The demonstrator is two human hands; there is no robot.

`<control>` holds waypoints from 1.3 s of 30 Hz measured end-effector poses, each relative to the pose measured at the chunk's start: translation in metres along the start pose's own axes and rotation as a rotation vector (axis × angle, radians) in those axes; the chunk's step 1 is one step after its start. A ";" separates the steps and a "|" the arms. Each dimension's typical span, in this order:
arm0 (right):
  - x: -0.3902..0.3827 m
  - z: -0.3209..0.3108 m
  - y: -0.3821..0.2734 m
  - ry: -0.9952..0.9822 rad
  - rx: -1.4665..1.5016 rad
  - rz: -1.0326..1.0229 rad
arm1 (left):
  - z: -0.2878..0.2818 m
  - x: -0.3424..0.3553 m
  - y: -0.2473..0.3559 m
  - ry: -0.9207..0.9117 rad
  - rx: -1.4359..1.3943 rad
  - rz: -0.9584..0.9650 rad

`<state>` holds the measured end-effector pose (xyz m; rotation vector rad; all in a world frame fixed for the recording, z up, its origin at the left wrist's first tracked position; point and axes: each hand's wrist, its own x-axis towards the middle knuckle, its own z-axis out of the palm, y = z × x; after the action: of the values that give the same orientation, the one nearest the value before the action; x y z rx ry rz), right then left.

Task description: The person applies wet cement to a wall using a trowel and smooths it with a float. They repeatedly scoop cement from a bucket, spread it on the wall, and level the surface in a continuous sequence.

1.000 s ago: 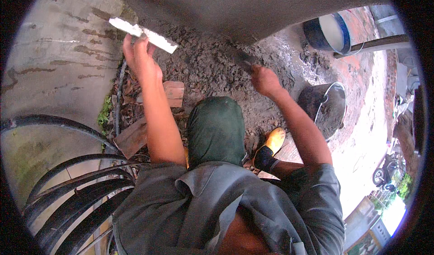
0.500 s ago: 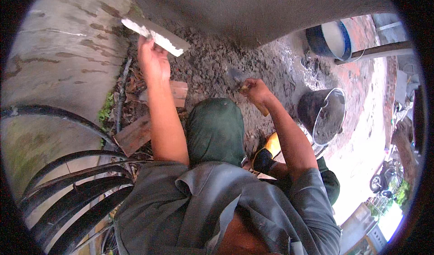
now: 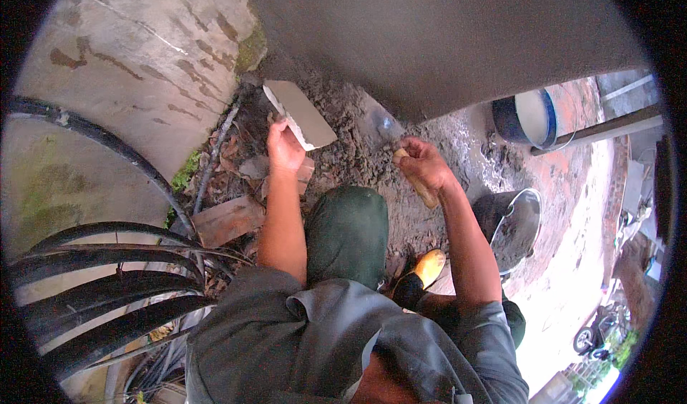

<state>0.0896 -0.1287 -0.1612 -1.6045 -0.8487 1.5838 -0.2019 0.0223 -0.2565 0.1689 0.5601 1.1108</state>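
Observation:
My left hand point(image 3: 285, 150) grips the lower edge of a flat rectangular board point(image 3: 306, 110); its broad face is smooth grey and its near edge rough white. My right hand point(image 3: 425, 163) is closed around the pale wooden handle of a trowel point(image 3: 421, 188). The trowel's metal blade point(image 3: 383, 122) extends up and left, close to the lower edge of a smooth grey plastered surface point(image 3: 458, 39). The two hands are apart, above muddy, mortar-strewn ground point(image 3: 343, 150). My green-clad knee point(image 3: 346, 236) is between my forearms.
A mortar bucket point(image 3: 517, 225) stands right of my right forearm, with a blue-rimmed bucket point(image 3: 533, 118) farther off. Left are a stained wall point(image 3: 150, 60), curved black hoops point(image 3: 107, 289) and broken bricks point(image 3: 229, 220). A yellow shoe point(image 3: 431, 266) shows below my right hand.
The whole view has shifted. My left hand has come closer and rightward with the board, turning more of its grey face into view. My right hand still holds the trowel, slightly lower and farther right.

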 end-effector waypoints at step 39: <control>-0.268 -0.070 -0.047 0.428 -0.585 0.200 | 0.132 0.164 0.052 0.241 0.284 0.328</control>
<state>0.1534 -0.3337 0.0196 -2.3975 -0.9855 1.0890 -0.1240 0.2092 -0.1799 0.3867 0.9304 1.3762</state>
